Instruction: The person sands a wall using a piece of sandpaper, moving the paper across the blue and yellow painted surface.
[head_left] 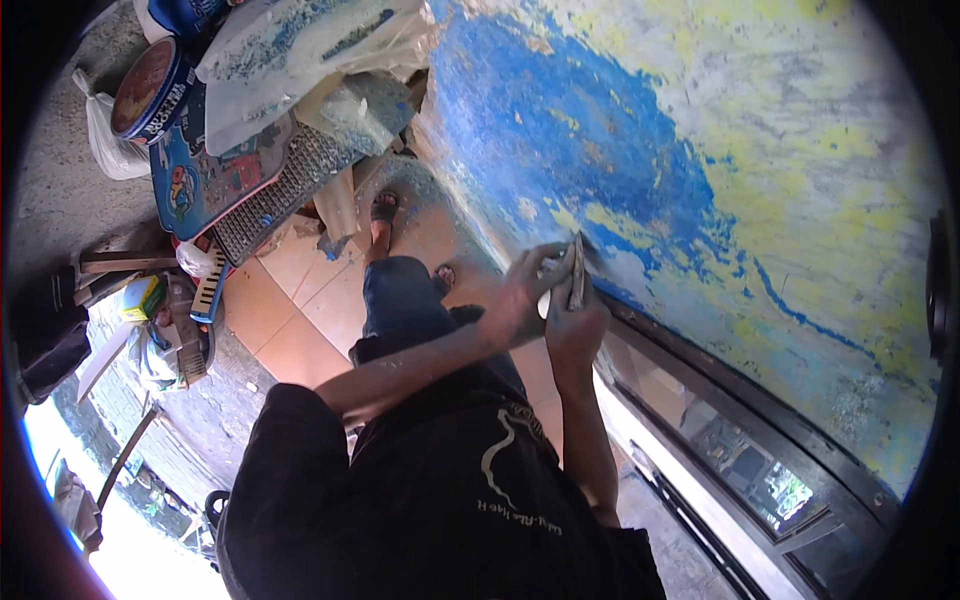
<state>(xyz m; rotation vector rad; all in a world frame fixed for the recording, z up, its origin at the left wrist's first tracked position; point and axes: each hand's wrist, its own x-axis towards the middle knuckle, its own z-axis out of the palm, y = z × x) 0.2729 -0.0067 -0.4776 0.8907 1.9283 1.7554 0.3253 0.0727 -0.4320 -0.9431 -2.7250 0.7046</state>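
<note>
Both my hands are raised close together in front of a wall (620, 130) with peeling blue and yellow paint. My left hand (518, 303) is closed, its fingers bent around a thin, flat, scraper-like tool (577, 268) near the wall. From the other side my right hand (577, 335) grips the same tool, thumb and fingers pointing up along it. A dark edge shows beyond the fingertips, close to the paint. Something small and white shows between the hands; its kind is unclear. The fingers hide most of the tool.
A dark window frame (740, 400) runs below the wall at right. At upper left are a round tin (150, 90), plastic sheeting (300, 60), a patterned board (235, 160) and a grey grid panel (270, 195). My sandalled feet stand on orange floor tiles (290, 345).
</note>
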